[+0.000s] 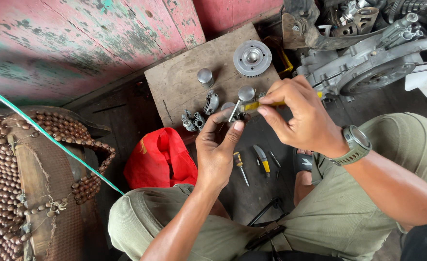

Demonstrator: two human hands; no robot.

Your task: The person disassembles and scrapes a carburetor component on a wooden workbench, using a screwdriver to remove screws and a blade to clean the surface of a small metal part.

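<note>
My left hand (217, 147) pinches a small metal part (234, 112); my right hand (298, 116) grips the yellow screwdriver (252, 106) on it; I judge the next turn needs a steady tip.

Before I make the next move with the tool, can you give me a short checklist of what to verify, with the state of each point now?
1. Left hand holds the small metal part at the fingertips: ok.
2. Right hand grips the yellow-handled tool: ok.
3. Tool tip meets the part: cannot tell, the fingers hide the contact.
4. Other parts lie steady on the wooden board, among them the round disc and the cylinder: ok.
5. Spare screwdrivers lie on the floor between the knees, near the hands: ok.
</note>
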